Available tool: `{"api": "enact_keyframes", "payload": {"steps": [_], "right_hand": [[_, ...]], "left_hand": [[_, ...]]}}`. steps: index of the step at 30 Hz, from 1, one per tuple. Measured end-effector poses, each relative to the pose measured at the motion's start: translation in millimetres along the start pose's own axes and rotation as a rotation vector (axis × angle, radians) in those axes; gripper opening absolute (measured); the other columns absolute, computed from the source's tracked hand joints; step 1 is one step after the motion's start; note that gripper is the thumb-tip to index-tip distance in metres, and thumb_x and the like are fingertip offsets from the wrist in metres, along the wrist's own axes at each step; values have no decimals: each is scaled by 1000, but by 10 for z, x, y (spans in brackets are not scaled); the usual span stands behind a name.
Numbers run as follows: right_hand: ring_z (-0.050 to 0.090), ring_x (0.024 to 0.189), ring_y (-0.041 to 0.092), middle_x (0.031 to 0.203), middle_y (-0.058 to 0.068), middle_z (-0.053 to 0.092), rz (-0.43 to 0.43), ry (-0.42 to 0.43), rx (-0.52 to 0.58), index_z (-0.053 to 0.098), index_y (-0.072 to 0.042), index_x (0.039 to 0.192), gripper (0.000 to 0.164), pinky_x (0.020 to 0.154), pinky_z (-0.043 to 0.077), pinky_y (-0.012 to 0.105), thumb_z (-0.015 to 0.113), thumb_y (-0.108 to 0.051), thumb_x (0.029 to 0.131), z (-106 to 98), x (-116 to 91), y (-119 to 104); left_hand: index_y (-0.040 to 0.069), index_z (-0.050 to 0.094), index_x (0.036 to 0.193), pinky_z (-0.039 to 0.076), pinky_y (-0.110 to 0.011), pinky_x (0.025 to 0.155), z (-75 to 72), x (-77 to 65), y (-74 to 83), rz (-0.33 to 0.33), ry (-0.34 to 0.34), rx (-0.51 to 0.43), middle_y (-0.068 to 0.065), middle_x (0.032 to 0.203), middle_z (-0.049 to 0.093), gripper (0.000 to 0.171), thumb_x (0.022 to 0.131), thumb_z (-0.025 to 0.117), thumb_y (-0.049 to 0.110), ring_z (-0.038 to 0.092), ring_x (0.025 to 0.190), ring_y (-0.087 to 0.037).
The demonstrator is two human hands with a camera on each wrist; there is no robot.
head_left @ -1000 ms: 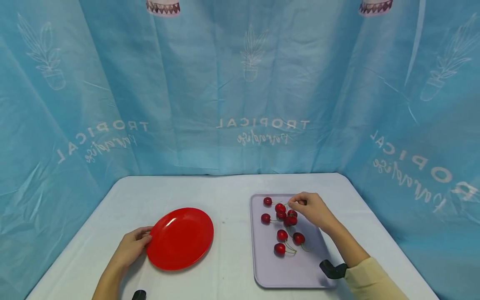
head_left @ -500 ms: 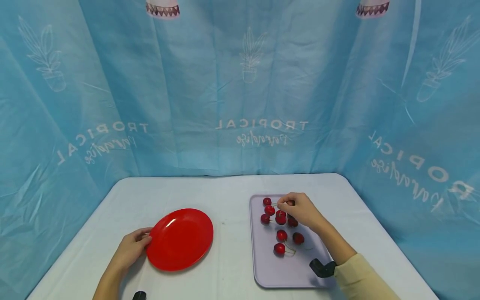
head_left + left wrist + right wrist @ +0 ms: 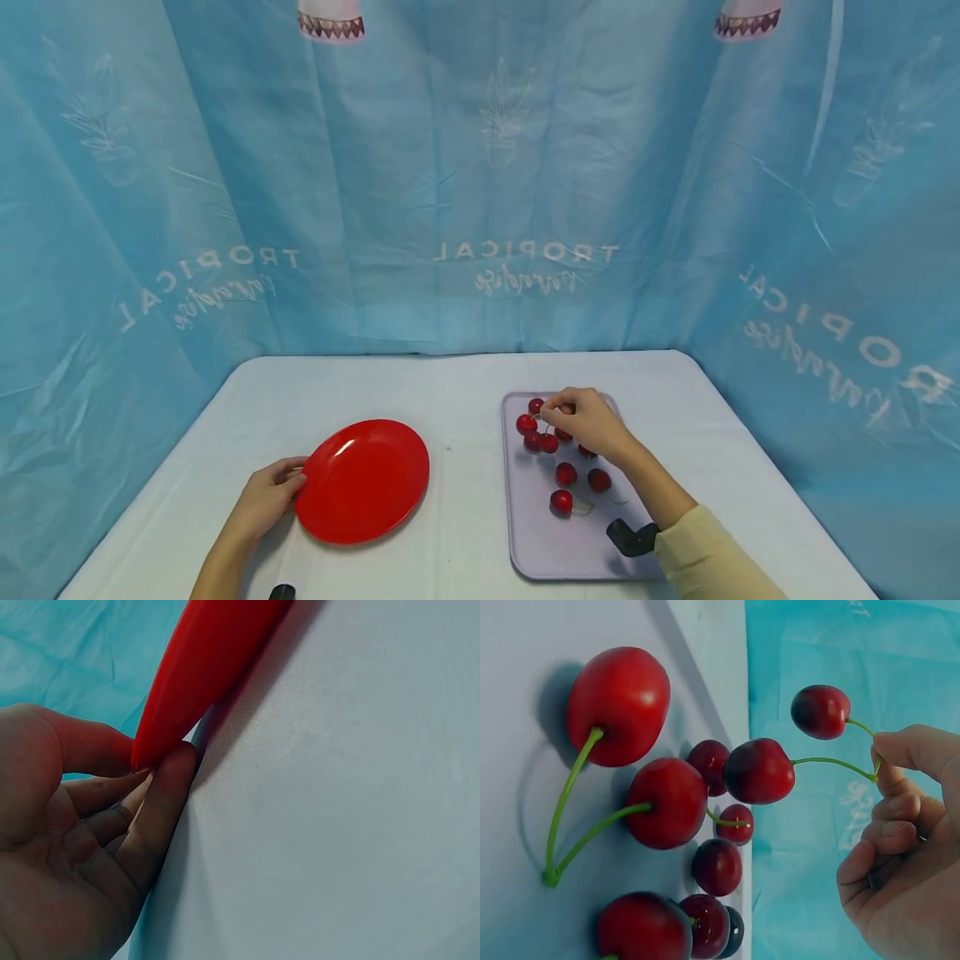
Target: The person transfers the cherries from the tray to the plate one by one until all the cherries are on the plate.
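My left hand [image 3: 264, 497] pinches the near-left rim of a round red plate [image 3: 363, 482]; in the left wrist view the thumb lies on one face and a finger [image 3: 169, 776] on the other. Over a pale lilac tray [image 3: 540, 554], my right hand [image 3: 588, 421] pinches the green stem [image 3: 862, 727] of a joined pair of cherries. The two held cherries, one upper [image 3: 821, 712] and one lower [image 3: 760, 771], stand off the tray in the right wrist view. Several other cherries [image 3: 561, 502] lie on the tray, a few partly hidden by the hand.
A white-covered table [image 3: 465, 500] carries both plate and tray, with a gap of cloth between them. Blue printed curtains [image 3: 465, 208] enclose the back and sides. A dark wrist-camera mount [image 3: 632, 538] sits above the tray's near right part.
My right hand has moved left across the tray's far part, with the pinched cherry pair going the same way. My left hand and the plate have stayed in place.
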State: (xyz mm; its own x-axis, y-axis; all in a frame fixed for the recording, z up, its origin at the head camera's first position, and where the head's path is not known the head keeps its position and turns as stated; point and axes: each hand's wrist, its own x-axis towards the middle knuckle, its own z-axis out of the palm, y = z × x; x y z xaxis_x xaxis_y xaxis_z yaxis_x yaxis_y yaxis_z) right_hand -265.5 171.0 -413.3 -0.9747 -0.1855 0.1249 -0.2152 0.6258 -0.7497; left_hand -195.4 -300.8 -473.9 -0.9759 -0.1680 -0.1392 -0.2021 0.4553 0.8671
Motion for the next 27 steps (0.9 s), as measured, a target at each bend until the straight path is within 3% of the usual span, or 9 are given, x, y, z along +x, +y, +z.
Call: {"api": "enact_keyframes", "payload": {"steps": [12,17,27], "right_hand": [[49,61,20,71,4,55,-61,-45,23,71,-18,93,11,50,44,31,70,-27,88,113,115,-171],[48,64,18,72,3,55,-65,-60,56,71,-17,93,11,49,41,29,70,-26,87,215,176,-247],[42,61,15,69,2,49,-114,-74,54,73,-17,89,6,48,34,27,69,-21,88,394,202,-395]], "left_hand": [[-8,47,133,55,-38,81,7,3,-18,6,10,30,-25,117,58,43,96,53,14,59,101,-32],[-8,48,132,53,-43,86,-2,8,-11,2,27,94,-25,118,58,44,95,52,16,56,106,-36],[-8,48,132,55,-37,81,33,27,-16,14,28,98,-22,113,60,42,95,50,14,58,100,-30]]}}
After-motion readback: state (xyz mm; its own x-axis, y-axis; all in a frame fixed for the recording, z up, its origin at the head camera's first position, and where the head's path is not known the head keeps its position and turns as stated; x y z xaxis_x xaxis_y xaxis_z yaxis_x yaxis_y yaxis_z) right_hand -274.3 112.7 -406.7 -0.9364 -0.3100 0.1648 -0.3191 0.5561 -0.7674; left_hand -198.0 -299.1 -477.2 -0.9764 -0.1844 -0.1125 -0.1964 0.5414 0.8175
